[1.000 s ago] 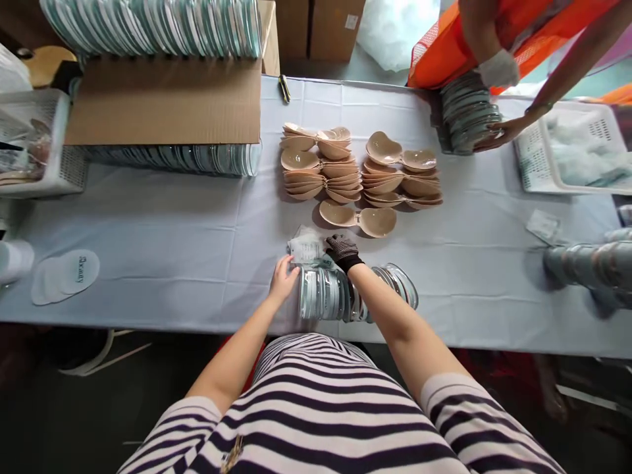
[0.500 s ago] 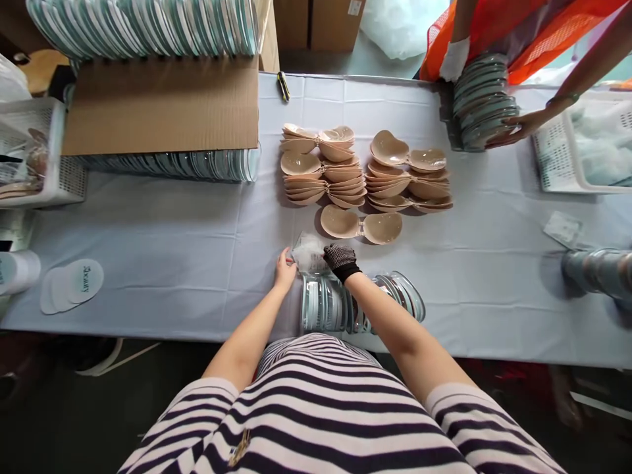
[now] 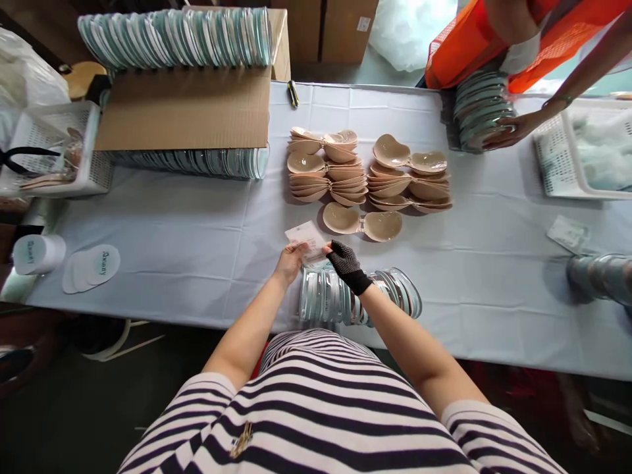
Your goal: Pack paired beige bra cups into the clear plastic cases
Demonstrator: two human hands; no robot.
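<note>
Between my two hands is a thin, whitish printed packet [image 3: 305, 234], held just beyond a row of clear cases. My bare left hand [image 3: 291, 259] pinches its lower left side. On the other side, my right hand [image 3: 344, 262], in a dark dotted fingerless glove, grips the right edge with thumb and fingertips. The row of clear plastic cases [image 3: 323, 297] stands on edge close to my body, partly under my right wrist. A single beige stick-on bra [image 3: 342, 219] lies open just past my hands. Behind it are stacked beige bras [image 3: 328, 187] in two groups.
Many clear cases [image 3: 172, 39] stand at the far left around a cardboard sheet [image 3: 187, 108]. A yellow-black cutter [image 3: 293, 94] lies near the far edge. Round white cards [image 3: 105, 264] are at left, baskets [image 3: 93, 164] at both sides. Across the table, a co-worker's hand [image 3: 508, 131] touches stacked cases.
The packet has been lifted and tilted, and its printed face now shows. My left hand has shifted slightly right, and my right fingers have turned toward it. The view has swung slightly left.
</note>
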